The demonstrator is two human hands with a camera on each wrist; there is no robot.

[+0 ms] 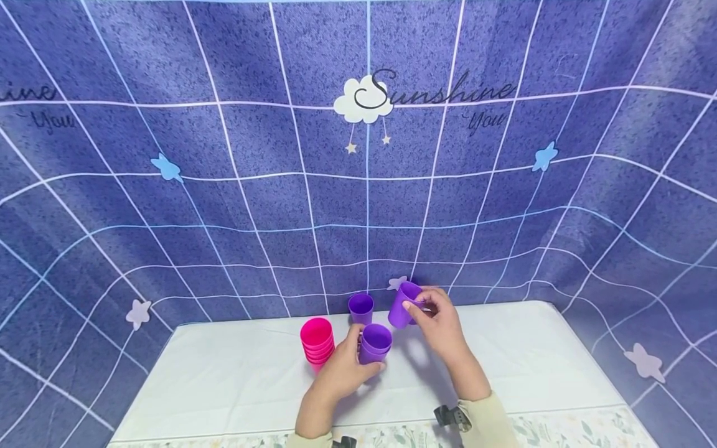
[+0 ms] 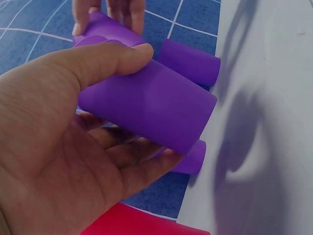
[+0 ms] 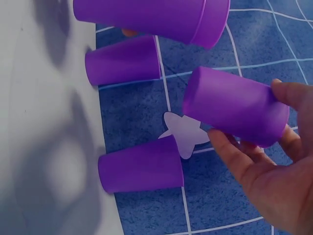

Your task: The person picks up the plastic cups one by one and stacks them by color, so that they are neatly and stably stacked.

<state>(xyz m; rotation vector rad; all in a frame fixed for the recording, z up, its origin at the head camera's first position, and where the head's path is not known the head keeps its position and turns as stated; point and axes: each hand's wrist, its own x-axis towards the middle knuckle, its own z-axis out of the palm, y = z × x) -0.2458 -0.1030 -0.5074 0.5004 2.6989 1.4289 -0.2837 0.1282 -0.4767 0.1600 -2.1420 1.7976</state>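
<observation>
My left hand grips nested purple cups, thumb on one side and fingers under the other in the left wrist view. They are held above the table, mouths up and tilted. To the right, my right hand holds a single purple cup between thumb and fingers, tilted and raised. One purple cup stands upright at the table's back edge. Another standing purple cup shows in the right wrist view; the raised cup and right hand mostly hide it in the head view.
A stack of nested pink cups stands just left of my left hand, partly behind it. White cloth covers the table. A blue-purple gridded curtain with stars hangs right behind the back edge and along both sides.
</observation>
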